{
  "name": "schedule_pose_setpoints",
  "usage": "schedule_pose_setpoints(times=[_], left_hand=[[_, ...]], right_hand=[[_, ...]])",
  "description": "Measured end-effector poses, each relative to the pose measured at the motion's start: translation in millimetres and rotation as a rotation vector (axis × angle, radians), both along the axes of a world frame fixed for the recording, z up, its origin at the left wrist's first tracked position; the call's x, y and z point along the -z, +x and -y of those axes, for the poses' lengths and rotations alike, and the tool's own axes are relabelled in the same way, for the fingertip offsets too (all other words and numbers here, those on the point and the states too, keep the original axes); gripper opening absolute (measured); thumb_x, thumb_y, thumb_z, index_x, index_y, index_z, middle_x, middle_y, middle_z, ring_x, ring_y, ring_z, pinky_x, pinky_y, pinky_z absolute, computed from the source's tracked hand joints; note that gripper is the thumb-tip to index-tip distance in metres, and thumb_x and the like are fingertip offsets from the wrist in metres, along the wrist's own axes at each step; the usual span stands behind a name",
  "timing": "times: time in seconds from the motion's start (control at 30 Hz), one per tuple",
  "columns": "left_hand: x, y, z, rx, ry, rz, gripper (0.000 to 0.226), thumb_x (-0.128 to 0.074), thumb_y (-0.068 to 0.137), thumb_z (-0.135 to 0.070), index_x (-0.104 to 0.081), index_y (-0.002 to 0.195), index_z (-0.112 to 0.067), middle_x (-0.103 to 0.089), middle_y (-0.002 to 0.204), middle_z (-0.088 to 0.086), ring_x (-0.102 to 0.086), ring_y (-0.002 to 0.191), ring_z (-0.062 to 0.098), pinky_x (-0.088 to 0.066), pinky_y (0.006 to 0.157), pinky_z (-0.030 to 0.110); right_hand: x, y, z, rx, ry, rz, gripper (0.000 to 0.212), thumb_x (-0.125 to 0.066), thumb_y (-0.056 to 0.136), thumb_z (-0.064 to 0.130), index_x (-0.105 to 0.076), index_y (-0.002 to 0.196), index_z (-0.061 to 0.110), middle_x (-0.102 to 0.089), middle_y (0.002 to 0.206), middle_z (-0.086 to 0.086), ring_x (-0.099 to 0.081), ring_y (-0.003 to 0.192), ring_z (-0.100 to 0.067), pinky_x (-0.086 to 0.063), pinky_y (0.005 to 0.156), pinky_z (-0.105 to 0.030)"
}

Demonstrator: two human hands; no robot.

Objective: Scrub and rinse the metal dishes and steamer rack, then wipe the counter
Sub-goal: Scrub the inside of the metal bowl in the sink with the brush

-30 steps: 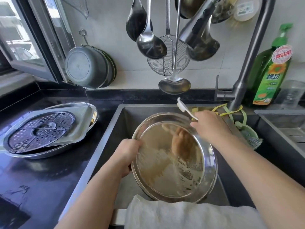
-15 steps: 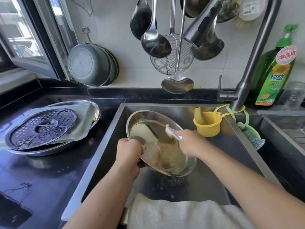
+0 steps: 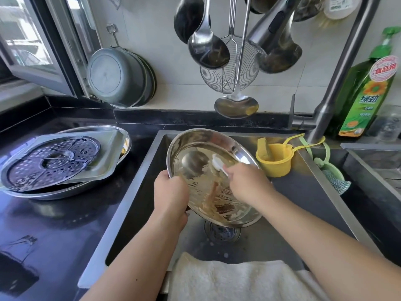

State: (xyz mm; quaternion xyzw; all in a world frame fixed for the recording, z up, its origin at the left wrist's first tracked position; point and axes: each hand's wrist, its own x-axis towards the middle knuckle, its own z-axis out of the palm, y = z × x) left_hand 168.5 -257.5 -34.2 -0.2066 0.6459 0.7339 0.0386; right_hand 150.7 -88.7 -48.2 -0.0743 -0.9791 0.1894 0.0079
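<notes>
A round metal dish is tilted over the sink, soapy and streaked brown inside. My left hand grips its left rim. My right hand holds a white-handled brush inside the dish; the brush's working end is hidden by my hand. On the black counter to the left, a perforated steamer rack lies on a square metal tray, which sits on a round metal dish.
A white towel drapes the sink's front edge. A yellow cup and green scrubber hang from the faucet. Ladles and a wire skimmer hang overhead. A green soap bottle stands at right; pans hang at left.
The dish has been lowered from facing me to a flatter tilt above the drain. My right hand moved from the upper rim down into the dish with the brush.
</notes>
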Motion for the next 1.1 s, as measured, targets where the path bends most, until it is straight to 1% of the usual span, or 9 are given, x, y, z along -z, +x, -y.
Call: schedule_pose_setpoints(times=[0.13, 0.27, 0.4, 0.53, 0.67, 0.77, 0.9, 1.0, 1.1], left_hand=[[1, -5, 2, -0.014, 0.0, -0.006, 0.033, -0.035, 0.087, 0.011, -0.055, 0.095, -0.015, -0.058, 0.088, 0.007, -0.057, 0.077, 0.026, -0.05, 0.057, 0.037], [3, -4, 1, 0.002, -0.038, -0.028, 0.038, -0.038, 0.085, 0.01, -0.059, 0.11, -0.008, -0.062, 0.094, 0.01, -0.061, 0.085, 0.029, -0.052, 0.06, 0.039], [-1, -5, 3, -0.028, -0.019, -0.008, 0.037, -0.036, 0.087, 0.011, -0.058, 0.111, -0.008, -0.059, 0.091, 0.01, -0.059, 0.08, 0.027, -0.048, 0.055, 0.034], [-5, 1, 1, -0.001, -0.001, -0.03, 0.034, -0.036, 0.086, 0.013, -0.057, 0.098, -0.011, -0.057, 0.085, 0.008, -0.054, 0.072, 0.023, -0.043, 0.052, 0.03], [-5, -1, 3, -0.02, -0.014, -0.033, 0.033, -0.036, 0.087, 0.013, -0.057, 0.098, -0.009, -0.056, 0.083, 0.009, -0.054, 0.07, 0.023, -0.043, 0.052, 0.031], [-6, -1, 5, -0.048, 0.007, -0.044, 0.033, -0.037, 0.087, 0.013, -0.058, 0.097, -0.011, -0.059, 0.087, 0.01, -0.056, 0.074, 0.025, -0.046, 0.054, 0.03], [-8, -2, 5, -0.027, -0.067, -0.112, 0.032, -0.038, 0.085, 0.014, -0.048, 0.078, -0.016, -0.047, 0.069, 0.001, -0.044, 0.059, 0.016, -0.035, 0.036, 0.02], [-9, -3, 6, -0.036, -0.028, -0.09, 0.034, -0.036, 0.084, 0.016, -0.051, 0.08, -0.015, -0.05, 0.071, 0.002, -0.045, 0.06, 0.017, -0.036, 0.037, 0.022], [-9, -4, 7, -0.05, -0.036, -0.114, 0.038, -0.036, 0.081, 0.016, -0.047, 0.073, -0.019, -0.046, 0.064, -0.001, -0.042, 0.058, 0.016, -0.034, 0.037, 0.021]], right_hand=[[7, 19, 25, -0.206, -0.063, 0.005, 0.056, -0.045, 0.102, 0.012, -0.049, 0.142, 0.05, -0.06, 0.111, -0.005, -0.06, 0.078, -0.024, -0.044, 0.057, -0.032], [-2, 5, 8, -0.096, 0.063, -0.018, 0.064, -0.044, 0.097, 0.002, -0.047, 0.148, 0.041, -0.063, 0.125, -0.009, -0.066, 0.094, -0.029, -0.058, 0.079, -0.042], [8, 20, 27, -0.22, -0.022, -0.032, 0.06, -0.047, 0.101, 0.008, -0.048, 0.143, 0.051, -0.06, 0.128, -0.008, -0.063, 0.086, -0.026, -0.049, 0.064, -0.032], [-1, 3, -1, -0.056, 0.095, -0.042, 0.062, -0.046, 0.098, 0.005, -0.049, 0.147, 0.042, -0.064, 0.112, -0.004, -0.062, 0.081, -0.023, -0.046, 0.062, -0.033], [3, 20, 21, -0.176, -0.031, -0.007, 0.051, -0.048, 0.103, 0.013, -0.053, 0.142, 0.046, -0.064, 0.106, -0.001, -0.046, 0.061, -0.011, -0.029, 0.048, -0.024], [2, 10, 6, -0.086, 0.008, -0.049, 0.054, -0.048, 0.101, 0.009, -0.053, 0.143, 0.042, -0.063, 0.102, -0.001, -0.054, 0.063, -0.014, -0.037, 0.048, -0.027], [5, 11, 4, -0.093, 0.007, 0.002, 0.058, -0.046, 0.099, 0.007, -0.053, 0.144, 0.042, -0.063, 0.125, -0.01, -0.06, 0.082, -0.025, -0.048, 0.062, -0.032], [8, 15, 6, -0.134, -0.063, -0.013, 0.05, -0.046, 0.103, 0.012, -0.055, 0.141, 0.042, -0.065, 0.11, -0.005, -0.053, 0.065, -0.017, -0.038, 0.049, -0.027], [4, 10, -10, -0.033, 0.005, -0.028, 0.054, -0.045, 0.102, 0.009, -0.051, 0.147, 0.039, -0.065, 0.107, -0.006, -0.056, 0.068, -0.017, -0.039, 0.053, -0.029]])
